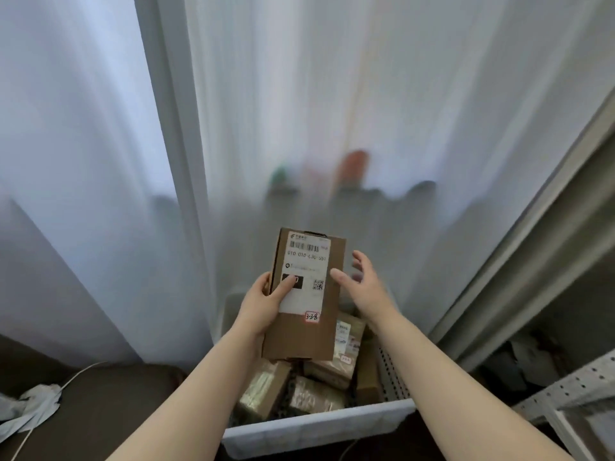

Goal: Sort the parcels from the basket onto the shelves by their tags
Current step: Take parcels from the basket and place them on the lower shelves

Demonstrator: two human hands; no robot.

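- We hold one parcel (306, 297) above the basket (316, 425), label face toward us, its long axis running 12 to 6 o'clock, barcode end at 12; the handwritten tag (312, 316) reads 3-3-8.
- Our left hand (266, 302) grips its 9 o'clock edge, thumb on the label; our right hand (364, 284) is spread at 3 o'clock, apparently not touching.
- At 6 o'clock the basket holds several more parcels (319, 390), so we judge most sorting remains; shelves (565, 390) stand at 4 o'clock.
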